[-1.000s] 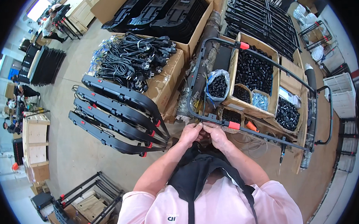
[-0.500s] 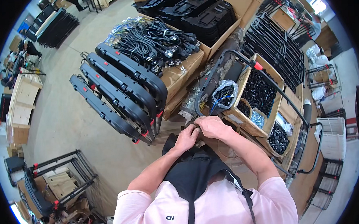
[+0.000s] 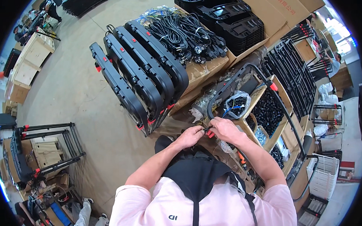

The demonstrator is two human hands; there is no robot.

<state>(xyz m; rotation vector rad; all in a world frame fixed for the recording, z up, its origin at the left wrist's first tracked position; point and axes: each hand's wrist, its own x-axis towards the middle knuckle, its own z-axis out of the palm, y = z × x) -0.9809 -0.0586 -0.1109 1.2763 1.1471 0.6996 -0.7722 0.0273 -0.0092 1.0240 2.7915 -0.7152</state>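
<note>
My left hand (image 3: 191, 136) is closed, its thumb and fingers pinching a small dark piece, too small to name, that points toward my other hand. Just to its right, my right hand (image 3: 226, 130) is closed round the lower left end of a bent black tube frame (image 3: 217, 98). A red end piece (image 3: 210, 134) shows beneath the right fingers, between both hands. From there the frame arches up and over the wooden parts box, with a red fitting (image 3: 273, 86) on its far bend. The fingers hide where the dark piece meets the tube.
A divided wooden box (image 3: 250, 124) holds black plastic parts and blue-silver screws, beside a plastic bag (image 3: 238, 103) of wired parts. Black consoles (image 3: 140, 68) stand in a row at left. Power cords (image 3: 185, 34) lie on a carton. An orange-handled tool (image 3: 242, 161) hangs under my right forearm.
My view has turned, shifting most of the scene. My hands, earlier pressed together, are now slightly apart, and the red end piece and dark piece show between them. The orange-handled tool has come into sight.
</note>
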